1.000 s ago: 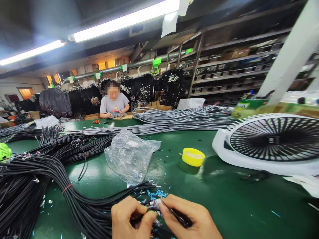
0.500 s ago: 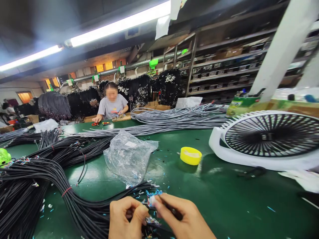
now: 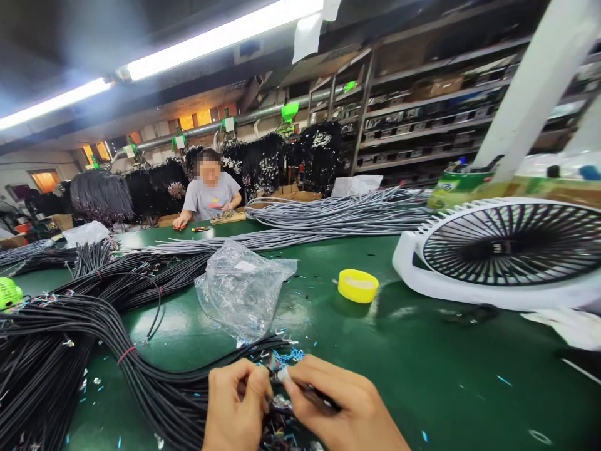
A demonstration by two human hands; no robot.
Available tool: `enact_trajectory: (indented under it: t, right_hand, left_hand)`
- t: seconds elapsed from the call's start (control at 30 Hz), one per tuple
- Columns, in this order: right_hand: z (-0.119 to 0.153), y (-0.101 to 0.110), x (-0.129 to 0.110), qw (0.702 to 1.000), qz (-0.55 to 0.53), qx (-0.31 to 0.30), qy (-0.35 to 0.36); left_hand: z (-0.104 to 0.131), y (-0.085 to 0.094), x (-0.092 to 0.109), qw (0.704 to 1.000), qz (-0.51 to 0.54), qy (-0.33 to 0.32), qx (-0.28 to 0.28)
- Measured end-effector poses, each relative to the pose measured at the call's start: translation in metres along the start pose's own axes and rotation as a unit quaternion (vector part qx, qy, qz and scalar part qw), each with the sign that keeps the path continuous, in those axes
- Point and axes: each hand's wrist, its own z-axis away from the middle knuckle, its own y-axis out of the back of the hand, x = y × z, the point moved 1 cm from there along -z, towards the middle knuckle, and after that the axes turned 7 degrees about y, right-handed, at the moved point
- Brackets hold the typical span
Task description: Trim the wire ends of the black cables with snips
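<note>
My left hand [image 3: 237, 407] pinches the stripped end of a black cable [image 3: 270, 369] at the table's near edge, its coloured inner wires poking up between my fingers. My right hand [image 3: 345, 407] is closed on a thin dark tool [image 3: 315, 398] and touches the same wire ends. The cable runs left into a big bundle of black cables [image 3: 70, 338] tied with red bands. Blue and white wire scraps [image 3: 293, 355] lie just beyond my fingers.
A crumpled clear plastic bag [image 3: 241, 288] and a yellow lid [image 3: 357, 285] lie on the green table [image 3: 432, 369]. A white fan [image 3: 507, 250] lies at right. Grey cables [image 3: 338, 219] cross the far side, where another person [image 3: 209, 194] works.
My hands have stayed together on the wire end with small finger shifts. The view shifted slightly. The person across the table reached an arm out to the left.
</note>
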Motion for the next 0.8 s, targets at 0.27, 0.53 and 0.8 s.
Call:
enact_trajectory:
  t: [0.27,0.53,0.8]
  right_hand:
    - [-0.007,0.014,0.01,0.969,-0.114,0.135,-0.172]
    - [-0.007,0.012,0.011,0.956,-0.166,0.117,-0.212]
    - [-0.002,0.001,0.011,0.988,-0.025,-0.081,-0.133]
  left_hand:
    - [-0.018,0.002,-0.011,0.986,-0.154,0.052,-0.021]
    - [-0.031,0.014,-0.025,0.939,-0.338,0.009,0.062]
    - [-0.05,0.008,-0.037,0.96,-0.274,-0.043,0.029]
